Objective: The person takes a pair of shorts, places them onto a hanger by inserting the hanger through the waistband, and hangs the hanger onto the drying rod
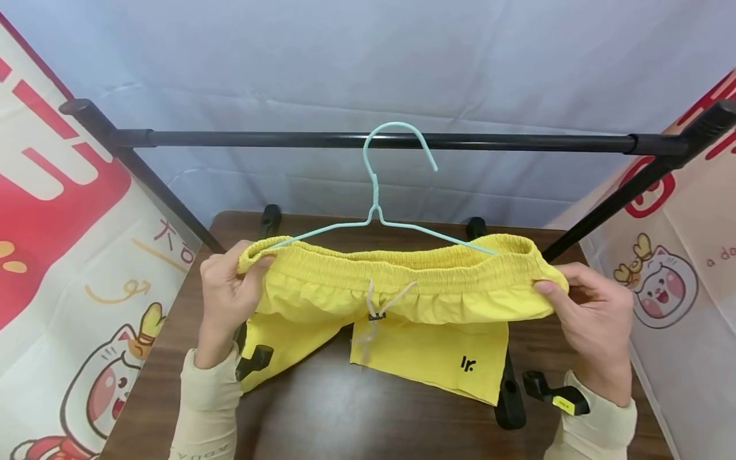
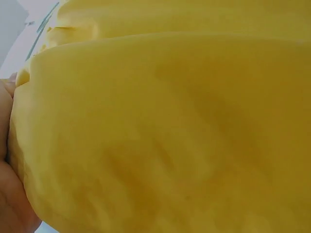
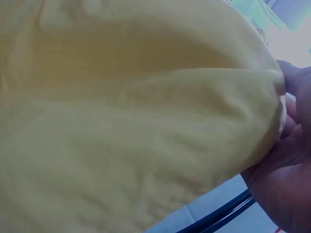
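Note:
Yellow shorts with an elastic waistband and a pale drawstring hang stretched between both hands. At the left end of the waistband, my left hand pinches the fabric between thumb and fingers. My right hand pinches the right side just below the waistband. A mint-green wire hanger has its lower arms running down into the waist opening, where their ends are hidden. Its hook overlaps the black rail in the head view; whether it bears on the rail, I cannot tell. Yellow cloth fills most of both wrist views.
A black rack rail spans the back between two slanted posts, with black feet on the brown wooden table. Printed cartoon sheets flank both sides. A pale curtain hangs behind.

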### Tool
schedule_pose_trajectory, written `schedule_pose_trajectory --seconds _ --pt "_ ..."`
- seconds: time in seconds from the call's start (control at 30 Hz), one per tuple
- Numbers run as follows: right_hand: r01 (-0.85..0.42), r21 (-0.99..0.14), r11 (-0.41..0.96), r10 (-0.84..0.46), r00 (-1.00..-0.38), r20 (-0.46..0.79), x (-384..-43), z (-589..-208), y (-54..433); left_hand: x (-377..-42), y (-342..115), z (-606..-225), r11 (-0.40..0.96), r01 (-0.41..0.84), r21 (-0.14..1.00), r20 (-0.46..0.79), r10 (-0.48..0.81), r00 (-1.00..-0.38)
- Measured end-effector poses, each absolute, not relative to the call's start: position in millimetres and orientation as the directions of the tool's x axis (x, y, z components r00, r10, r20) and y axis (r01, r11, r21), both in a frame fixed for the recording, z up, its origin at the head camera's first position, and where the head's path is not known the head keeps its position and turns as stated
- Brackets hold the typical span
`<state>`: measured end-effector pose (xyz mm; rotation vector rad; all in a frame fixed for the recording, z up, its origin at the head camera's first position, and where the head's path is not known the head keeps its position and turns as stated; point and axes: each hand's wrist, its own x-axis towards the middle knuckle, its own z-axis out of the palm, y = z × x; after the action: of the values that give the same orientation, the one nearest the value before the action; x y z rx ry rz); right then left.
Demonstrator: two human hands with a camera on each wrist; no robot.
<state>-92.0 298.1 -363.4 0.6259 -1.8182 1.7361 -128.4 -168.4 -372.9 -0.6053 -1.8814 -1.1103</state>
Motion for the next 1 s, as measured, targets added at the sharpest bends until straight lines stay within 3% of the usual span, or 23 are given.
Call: schedule_pose_trajectory --seconds 0.1,0.2,0.3,0.5,0.6,0.73,0.9,1.0 --pt "-0.64 -0.758 0.128 0.007 -0.763 0.646 -90.3 -362.3 303.1 -128.3 -169.9 -371.3 0.469 0.738 0.485 0.83 0.018 -0.557" --pt "-0.564 -0.753 0.338 -0.124 -0.82 0.559 -87.9 -356.6 308.6 -128.2 -170.0 -370.2 0.463 0.739 0.49 0.805 0.086 -0.587" --pt "-0.512 -0.696 0.504 -0.262 -0.858 0.442 -87.7 -351.2 310.3 -128.7 -167.8 -369.3 0.481 0.754 0.447 0.797 0.168 -0.58" --pt "-0.366 -0.815 0.449 -0.466 -0.874 0.136 -92.8 -355.0 302.1 -133.5 -160.4 -368.9 0.466 0.782 0.415 0.785 0.251 -0.566" --pt "-0.377 -0.818 0.435 -0.522 -0.846 0.112 -93.5 -359.6 299.0 -135.4 -157.9 -370.5 0.459 0.776 0.432 0.759 0.279 -0.588" --pt "-0.478 -0.749 0.458 -0.421 -0.859 0.291 -92.6 -368.8 295.4 -134.9 -159.5 -371.8 0.437 0.72 0.538 0.694 0.256 -0.673" --pt "-0.498 -0.75 0.435 -0.1 -0.855 0.51 -79.0 -385.2 312.3 -129.5 -170.8 -373.2 0.417 0.494 0.763 0.429 0.245 -0.869" --pt "-0.492 -0.853 0.171 0.118 -0.85 0.514 -66.0 -393.6 325.6 -124.0 -190.0 -380.5 0.482 0.366 0.796 0.235 0.312 -0.921"
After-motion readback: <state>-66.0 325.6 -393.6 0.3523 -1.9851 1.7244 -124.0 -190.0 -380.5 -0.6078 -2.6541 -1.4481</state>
